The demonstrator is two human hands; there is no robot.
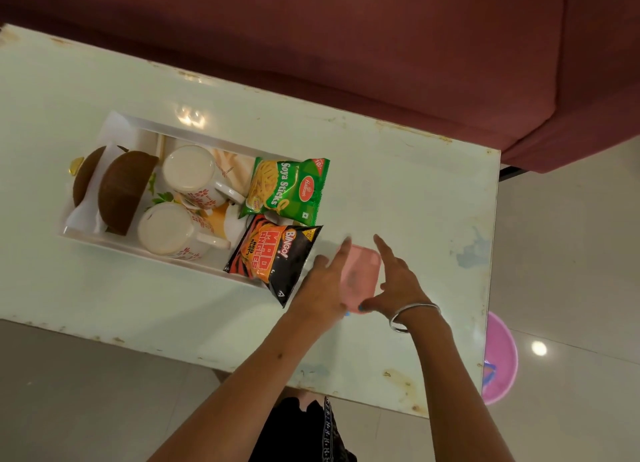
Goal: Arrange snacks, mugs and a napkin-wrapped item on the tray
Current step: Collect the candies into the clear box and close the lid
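Observation:
A white tray (pixel 145 252) sits on the left half of the pale table (pixel 408 184). It holds two white floral mugs (pixel 188 168) (pixel 165 230), side by side. Left of them lie two brown half-round items (pixel 121 191) on a white napkin. At the tray's right end, a green Soya Sticks packet (pixel 289 188) and a black Bingo Mad Angles packet (pixel 273 258) overhang the rim. Just right of the black packet, a flat pink object (pixel 360 271) lies blurred between my hands. My left hand (pixel 323 285) and my right hand (pixel 398 281) each clasp it, forefinger at its far edge, thumb at its near edge.
A maroon sofa (pixel 381 46) runs along the table's far side and right corner. A pink plastic basin (pixel 500 357) stands on the tiled floor past the table's right edge. The table's near edge is chipped and rusty.

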